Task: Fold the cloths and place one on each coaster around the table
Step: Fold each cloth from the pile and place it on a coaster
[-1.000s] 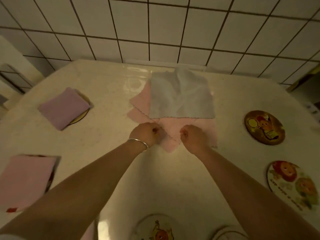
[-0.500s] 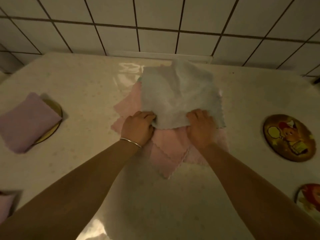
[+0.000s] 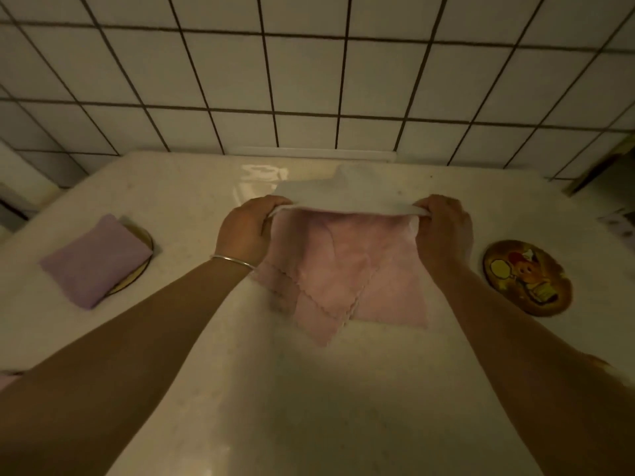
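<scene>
A pale grey cloth (image 3: 347,194) is lifted at its near edge above the middle of the table. My left hand (image 3: 245,230) pinches its left near corner and my right hand (image 3: 443,228) pinches its right near corner. Its far part still lies toward the wall. Under it lie pink cloths (image 3: 343,269), spread flat and overlapping. At the left a folded lilac cloth (image 3: 92,259) sits on a round coaster (image 3: 146,250). At the right lies a bare round coaster with a cartoon picture (image 3: 527,278).
The white table (image 3: 309,389) ends at a tiled wall (image 3: 309,80) behind the cloths. A sliver of another pink cloth (image 3: 7,379) shows at the left edge.
Both hands took the near corners of the grey cloth and raised its near edge, uncovering the pink cloths beneath. The view has moved closer to the wall.
</scene>
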